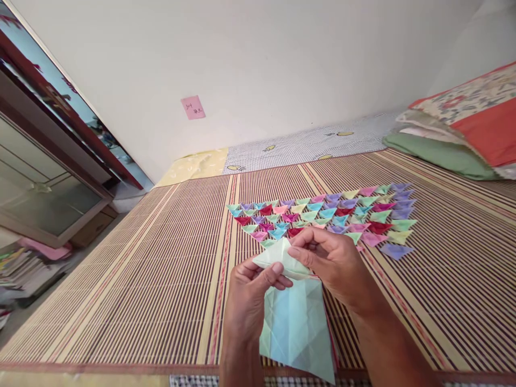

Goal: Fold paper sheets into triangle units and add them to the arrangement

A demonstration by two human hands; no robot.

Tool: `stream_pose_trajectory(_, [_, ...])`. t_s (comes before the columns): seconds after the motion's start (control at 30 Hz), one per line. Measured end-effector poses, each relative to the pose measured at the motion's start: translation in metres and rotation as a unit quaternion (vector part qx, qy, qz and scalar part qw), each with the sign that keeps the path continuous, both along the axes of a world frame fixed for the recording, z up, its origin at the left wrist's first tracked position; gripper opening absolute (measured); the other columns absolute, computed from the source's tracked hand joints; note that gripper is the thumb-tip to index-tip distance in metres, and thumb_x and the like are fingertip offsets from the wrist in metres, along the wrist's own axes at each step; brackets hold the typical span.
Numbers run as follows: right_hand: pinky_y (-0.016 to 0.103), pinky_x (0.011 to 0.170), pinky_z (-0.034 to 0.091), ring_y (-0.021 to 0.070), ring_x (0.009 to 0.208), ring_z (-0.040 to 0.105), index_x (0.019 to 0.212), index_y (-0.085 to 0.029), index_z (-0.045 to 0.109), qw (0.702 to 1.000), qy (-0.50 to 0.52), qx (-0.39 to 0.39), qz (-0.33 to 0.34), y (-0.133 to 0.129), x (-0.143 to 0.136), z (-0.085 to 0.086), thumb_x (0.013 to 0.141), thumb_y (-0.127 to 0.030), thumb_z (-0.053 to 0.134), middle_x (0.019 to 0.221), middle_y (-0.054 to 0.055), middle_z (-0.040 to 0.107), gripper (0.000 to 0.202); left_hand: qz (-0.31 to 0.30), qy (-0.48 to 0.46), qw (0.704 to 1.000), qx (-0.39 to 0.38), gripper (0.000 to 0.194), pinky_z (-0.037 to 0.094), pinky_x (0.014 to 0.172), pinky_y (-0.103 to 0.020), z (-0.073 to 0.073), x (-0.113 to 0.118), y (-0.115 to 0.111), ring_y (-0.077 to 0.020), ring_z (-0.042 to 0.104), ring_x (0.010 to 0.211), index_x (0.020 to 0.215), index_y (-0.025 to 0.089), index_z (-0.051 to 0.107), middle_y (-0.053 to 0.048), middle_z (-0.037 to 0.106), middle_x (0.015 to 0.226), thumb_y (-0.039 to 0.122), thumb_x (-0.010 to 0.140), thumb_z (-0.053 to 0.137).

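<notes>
A pale green folded paper (278,257), roughly triangular, is held up between my two hands. My left hand (253,285) grips its lower left side, thumb on top and fingers beneath. With thumb and forefinger, my right hand (322,255) pinches its upper right edge. Below my hands lie creased light blue-green paper sheets (298,328), with a thin pinkish edge showing along their right side. Beyond, rows of small folded paper boats (309,216) in many colours stand on the striped mat; my right hand hides some of the nearest ones.
A striped bamboo mat (161,269) covers the bed. At the right back are folded bedding (475,123) and a green cloth (439,156). A pink note (193,107) is stuck on the white wall. A glass-fronted cabinet (52,183) and piled papers (32,269) stand at left.
</notes>
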State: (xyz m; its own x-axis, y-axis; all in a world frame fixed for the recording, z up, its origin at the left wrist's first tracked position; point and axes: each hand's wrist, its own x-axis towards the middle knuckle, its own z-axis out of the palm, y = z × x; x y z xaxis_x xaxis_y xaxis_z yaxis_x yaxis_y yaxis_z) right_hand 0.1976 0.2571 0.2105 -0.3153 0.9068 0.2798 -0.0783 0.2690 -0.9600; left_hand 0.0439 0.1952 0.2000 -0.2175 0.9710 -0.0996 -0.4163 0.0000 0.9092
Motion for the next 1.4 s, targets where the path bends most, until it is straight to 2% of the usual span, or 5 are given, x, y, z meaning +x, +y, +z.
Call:
stream_pose_trajectory(0.4, [0.031, 0.077, 0.052, 0.0189, 0.089, 0.064, 0.085, -0.023, 0.068, 0.997, -0.003, 0.077, 0.007, 0.0017, 0.0002, -0.0025, 0.092, -0.024, 0.072, 0.092, 0.002, 0.068, 0.008, 0.022, 0.037, 0.999, 0.005, 0.016, 0.052, 0.063, -0.021, -0.0072, -0.0014, -0.001, -0.0117, 0.065, 0.057, 0.075, 0.017, 0.084, -0.003, 0.076, 0.059, 0.031, 0.076, 0.09])
stream_pose_trajectory(0.73, [0.024, 0.054, 0.045, 0.0121, 0.061, 0.056, 0.083, -0.02, 0.07, 1.0, 0.021, -0.014, 0.015, 0.0008, 0.0008, -0.0018, 0.089, -0.032, 0.075, 0.072, -0.002, 0.064, 0.014, 0.001, 0.054, 0.998, 0.021, 0.018, 0.051, 0.065, -0.024, -0.0036, -0.0016, -0.0016, -0.0134, 0.064, 0.059, 0.069, 0.017, 0.081, -0.003, 0.074, 0.059, 0.031, 0.078, 0.087])
stream_pose_trajectory(0.93, [0.023, 0.052, 0.044, 0.0116, 0.059, 0.055, 0.08, -0.02, 0.067, 0.998, 0.035, -0.035, 0.027, 0.0012, 0.0009, 0.0004, 0.087, -0.034, 0.077, 0.07, -0.002, 0.063, 0.018, 0.004, 0.041, 0.999, 0.018, 0.018, 0.051, 0.063, -0.025, -0.0037, -0.0015, -0.0017, -0.0142, 0.063, 0.057, 0.07, 0.017, 0.08, -0.003, 0.073, 0.058, 0.032, 0.074, 0.09])
stream_pose_trajectory(1.1, [0.023, 0.053, 0.046, 0.0132, 0.065, 0.06, 0.097, -0.021, 0.068, 0.995, 0.051, -0.071, 0.055, 0.0008, 0.0022, 0.0034, 0.083, -0.034, 0.079, 0.077, -0.001, 0.065, 0.022, -0.004, 0.058, 0.998, 0.023, 0.018, 0.05, 0.064, -0.025, -0.0066, -0.0031, -0.002, -0.0137, 0.063, 0.057, 0.071, 0.016, 0.08, -0.003, 0.072, 0.058, 0.031, 0.079, 0.087])
stream_pose_trajectory(1.4, [0.023, 0.052, 0.039, 0.0106, 0.059, 0.049, 0.08, -0.02, 0.065, 0.998, 0.001, -0.029, 0.054, -0.0013, 0.0055, 0.0047, 0.091, -0.037, 0.07, 0.069, -0.003, 0.056, 0.021, -0.023, 0.035, 0.999, 0.02, 0.018, 0.053, 0.064, -0.024, -0.002, 0.0, -0.0036, -0.0141, 0.066, 0.06, 0.078, 0.017, 0.081, -0.003, 0.075, 0.063, 0.028, 0.071, 0.093])
